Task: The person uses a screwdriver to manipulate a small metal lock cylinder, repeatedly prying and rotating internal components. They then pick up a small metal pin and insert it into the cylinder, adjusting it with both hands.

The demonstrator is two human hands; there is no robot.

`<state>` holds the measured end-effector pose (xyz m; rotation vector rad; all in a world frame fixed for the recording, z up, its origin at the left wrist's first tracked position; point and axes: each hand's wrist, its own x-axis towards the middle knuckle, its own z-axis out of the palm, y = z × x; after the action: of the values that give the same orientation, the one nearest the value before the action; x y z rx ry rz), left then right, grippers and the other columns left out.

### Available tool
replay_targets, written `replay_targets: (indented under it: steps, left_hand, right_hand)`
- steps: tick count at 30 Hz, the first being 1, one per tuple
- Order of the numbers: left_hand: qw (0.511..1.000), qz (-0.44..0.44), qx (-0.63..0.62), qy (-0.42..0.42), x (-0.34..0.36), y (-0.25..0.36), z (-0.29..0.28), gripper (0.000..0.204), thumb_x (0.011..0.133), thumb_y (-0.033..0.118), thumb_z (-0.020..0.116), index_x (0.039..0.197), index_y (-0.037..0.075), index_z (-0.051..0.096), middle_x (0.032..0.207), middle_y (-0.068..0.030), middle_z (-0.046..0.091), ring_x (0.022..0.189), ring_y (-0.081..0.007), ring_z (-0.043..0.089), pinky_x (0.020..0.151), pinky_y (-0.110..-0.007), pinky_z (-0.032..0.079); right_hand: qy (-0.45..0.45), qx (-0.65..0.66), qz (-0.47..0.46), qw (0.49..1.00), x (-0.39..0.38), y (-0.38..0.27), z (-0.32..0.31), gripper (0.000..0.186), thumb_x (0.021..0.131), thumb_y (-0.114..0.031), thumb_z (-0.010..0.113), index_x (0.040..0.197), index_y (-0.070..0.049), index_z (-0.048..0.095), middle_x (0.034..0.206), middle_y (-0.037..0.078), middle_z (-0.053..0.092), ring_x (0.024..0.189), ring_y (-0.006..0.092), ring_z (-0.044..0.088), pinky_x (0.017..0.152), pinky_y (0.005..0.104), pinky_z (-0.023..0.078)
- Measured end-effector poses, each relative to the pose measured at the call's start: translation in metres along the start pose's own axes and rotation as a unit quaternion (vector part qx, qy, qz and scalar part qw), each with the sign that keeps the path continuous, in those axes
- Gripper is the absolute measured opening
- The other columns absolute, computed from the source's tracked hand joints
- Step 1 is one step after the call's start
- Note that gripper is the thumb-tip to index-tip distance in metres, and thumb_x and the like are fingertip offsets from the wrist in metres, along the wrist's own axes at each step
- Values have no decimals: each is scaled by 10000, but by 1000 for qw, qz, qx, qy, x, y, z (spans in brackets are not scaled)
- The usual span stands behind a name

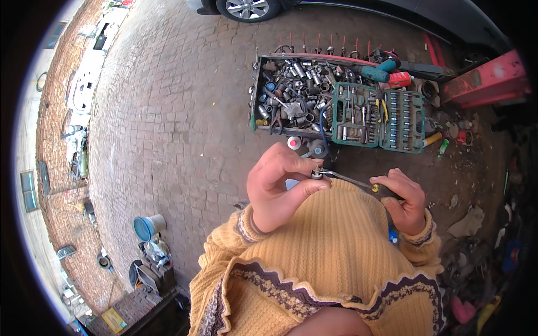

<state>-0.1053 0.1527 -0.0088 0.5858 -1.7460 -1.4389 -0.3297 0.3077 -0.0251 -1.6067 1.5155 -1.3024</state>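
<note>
Between thumb and forefinger, my left hand pinches a small round metal part; its exact kind is too small to make out. My right hand is wrapped round the dark and yellow handle of a screwdriver. The screwdriver's thin metal shaft points left, and its tip meets or lies very close to the metal part. Both hands are in front of my yellow knitted sweater. Just beyond them stands a tray heaped with loose sockets and metal parts.
An open green socket case rests on the tray's right side, near a teal power tool and a red can. A white bottle stands before the tray. A red metal post, a car wheel and a blue bucket lie farther out.
</note>
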Motion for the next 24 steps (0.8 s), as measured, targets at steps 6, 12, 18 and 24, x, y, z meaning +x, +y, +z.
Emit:
replay_targets:
  steps: [6, 12, 18, 24]
  left_hand:
    - [987, 44, 40, -147, 3, 0, 5, 274, 751, -53, 810, 989, -50, 675, 966, -106, 617, 810, -159, 689, 679, -248, 581]
    - [994, 23, -106, -28, 1, -5, 8, 274, 767, -106, 771, 997, -62, 628, 994, -118, 545, 841, -236, 718, 700, -266, 607]
    - [992, 19, -127, -14, 1, -11, 11, 276, 758, -93, 785, 977, -45, 624, 993, -112, 548, 842, -230, 722, 690, -262, 595]
    - [997, 32, -71, -22, 2, -11, 8, 277, 739, -77, 805, 946, -5, 635, 953, -101, 610, 815, -182, 702, 666, -249, 544]
  right_hand:
    - [-46, 86, 20, 995, -1, 2, 21, 345, 922, -227, 632, 1125, 49, 668, 777, 99, 573, 659, 245, 454, 642, 342, 379]
    - [84, 35, -6, 996, -9, 2, 4, 397, 952, -308, 616, 1068, 67, 678, 737, 79, 550, 640, 181, 435, 576, 319, 335]
    - [55, -83, -64, 993, -10, -1, -8, 354, 925, -293, 637, 1085, 16, 701, 668, 27, 500, 602, 207, 410, 619, 361, 326]
    - [46, -168, -97, 980, -4, -9, -14, 330, 897, -275, 655, 1097, -20, 715, 652, 19, 471, 594, 202, 400, 605, 359, 299]
